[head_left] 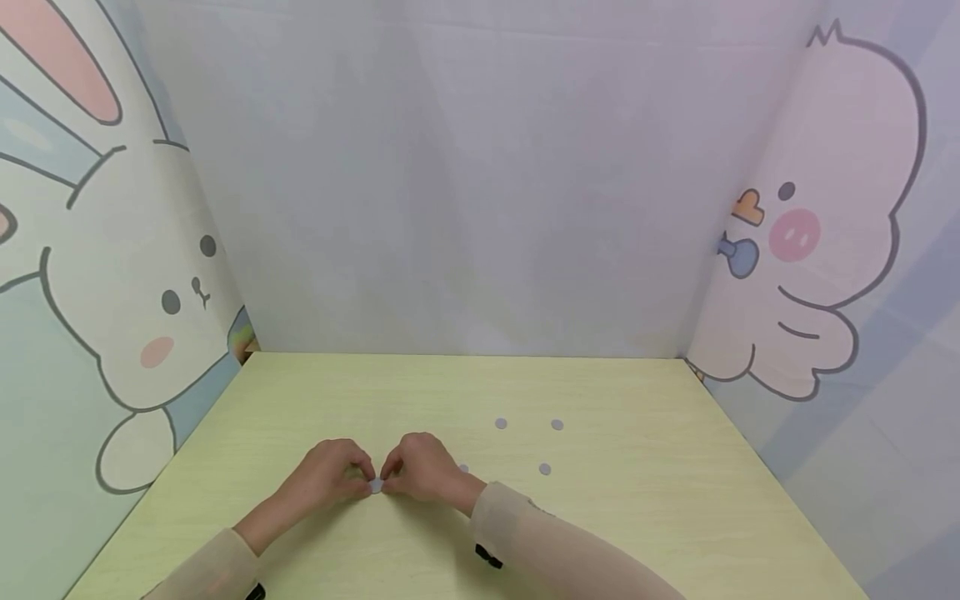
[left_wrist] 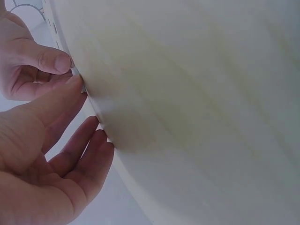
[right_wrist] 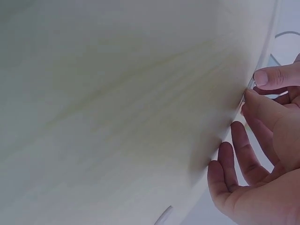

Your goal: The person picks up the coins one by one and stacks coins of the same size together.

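A small, flat grey disc (head_left: pixel 377 486) lies at the tabletop between both hands. From its left side my left hand (head_left: pixel 330 477) pinches the edge with thumb and forefinger. Opposite it, my right hand (head_left: pixel 424 468) grips the right edge the same way. The left wrist view has the left hand (left_wrist: pixel 61 164) large in front, its other fingertips at the table surface. In the right wrist view the right hand (right_wrist: pixel 262 173) is near, the two thumbs close together at the disc, which is mostly covered by fingers.
A similar grey disc (head_left: pixel 463 469) is partly hidden behind the right hand. Farther right on the pale yellow table (head_left: pixel 637 500) lie three more discs: one at the back (head_left: pixel 501 423), another beside it (head_left: pixel 557 425), and a nearer one (head_left: pixel 545 469). A curtain (head_left: pixel 465 183) hangs behind.
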Action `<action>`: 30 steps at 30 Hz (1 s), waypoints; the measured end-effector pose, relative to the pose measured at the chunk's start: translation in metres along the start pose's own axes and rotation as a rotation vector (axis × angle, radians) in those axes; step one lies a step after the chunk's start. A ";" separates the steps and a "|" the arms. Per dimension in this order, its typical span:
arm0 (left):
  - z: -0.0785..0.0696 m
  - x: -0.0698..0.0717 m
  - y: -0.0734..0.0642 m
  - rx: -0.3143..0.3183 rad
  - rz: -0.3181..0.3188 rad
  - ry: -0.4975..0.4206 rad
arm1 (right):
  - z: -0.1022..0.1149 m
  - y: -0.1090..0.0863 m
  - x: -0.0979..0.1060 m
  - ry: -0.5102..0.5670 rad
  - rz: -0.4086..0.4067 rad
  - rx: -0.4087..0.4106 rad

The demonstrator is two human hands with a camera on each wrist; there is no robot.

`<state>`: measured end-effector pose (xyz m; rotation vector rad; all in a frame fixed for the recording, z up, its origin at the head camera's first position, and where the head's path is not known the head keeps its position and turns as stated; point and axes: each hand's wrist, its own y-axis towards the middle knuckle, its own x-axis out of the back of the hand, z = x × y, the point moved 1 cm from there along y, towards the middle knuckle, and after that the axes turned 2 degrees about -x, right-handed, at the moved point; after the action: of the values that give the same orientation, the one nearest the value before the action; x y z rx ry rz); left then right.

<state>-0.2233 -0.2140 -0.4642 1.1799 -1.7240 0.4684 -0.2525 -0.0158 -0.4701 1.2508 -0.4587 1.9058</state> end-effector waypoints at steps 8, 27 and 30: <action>0.000 0.000 0.000 0.011 0.000 -0.002 | -0.007 -0.001 0.008 0.086 0.016 -0.007; -0.001 -0.001 -0.002 0.056 -0.001 0.012 | -0.064 -0.023 0.058 0.168 -0.082 -0.037; -0.001 -0.002 -0.002 0.060 -0.005 0.010 | -0.071 -0.028 0.065 0.169 -0.092 -0.043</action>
<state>-0.2209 -0.2132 -0.4659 1.2222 -1.7090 0.5255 -0.2862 0.0761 -0.4481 1.0550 -0.3455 1.8947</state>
